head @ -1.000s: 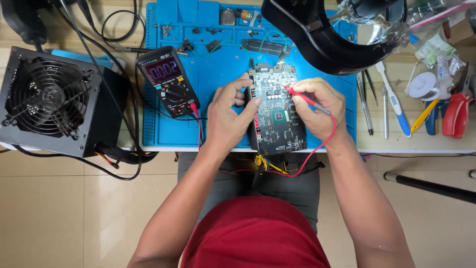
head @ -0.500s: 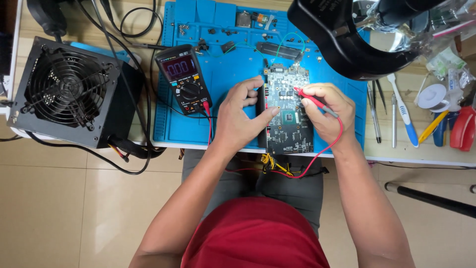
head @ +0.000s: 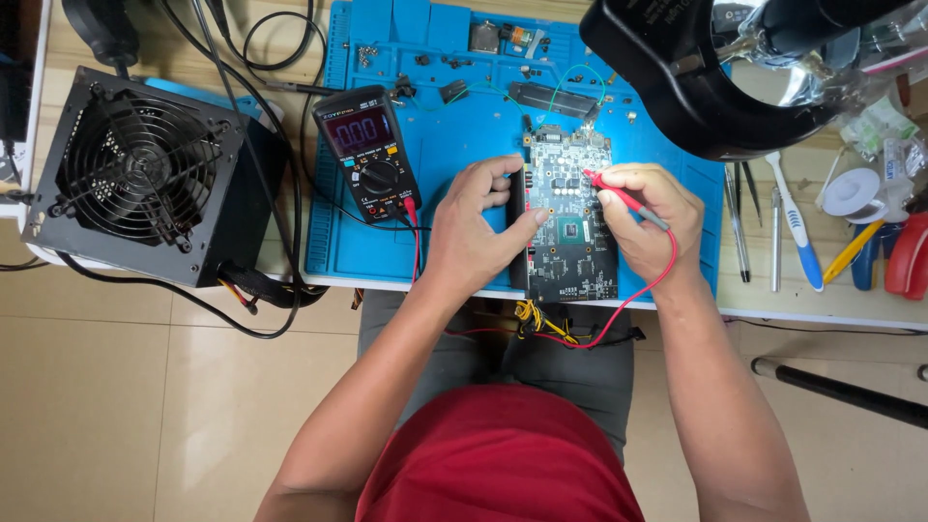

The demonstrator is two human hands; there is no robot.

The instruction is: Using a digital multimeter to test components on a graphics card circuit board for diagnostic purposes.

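I see a green circuit board [head: 570, 217] lying lengthwise on the blue work mat [head: 454, 145], its near end at the desk [head: 831, 300] edge, with yellow and black wires hanging below it. My left hand [head: 474, 232] is curled around the board's left edge, thumb and fingers clasping the dark strip along that side. My right hand [head: 650, 217] is pinched closed on a red test probe [head: 628, 198], whose tip rests on the upper part of the board; I cannot quite make out which component it touches. The probe's red lead [head: 638, 304] loops down off the desk edge and back under the board.

Left of my left hand, a black multimeter [head: 367, 150] lies tilted on the mat, display lit, with a red plug in its lower socket. Farther left stands a black power supply [head: 145, 179] with its fan grille facing up. At the top right, a large black ring-shaped magnifier lamp [head: 696, 87] hangs over the mat. To the right of the mat lie tweezers [head: 739, 222], a white-and-blue toothbrush [head: 797, 227] and a roll of solder [head: 851, 193].
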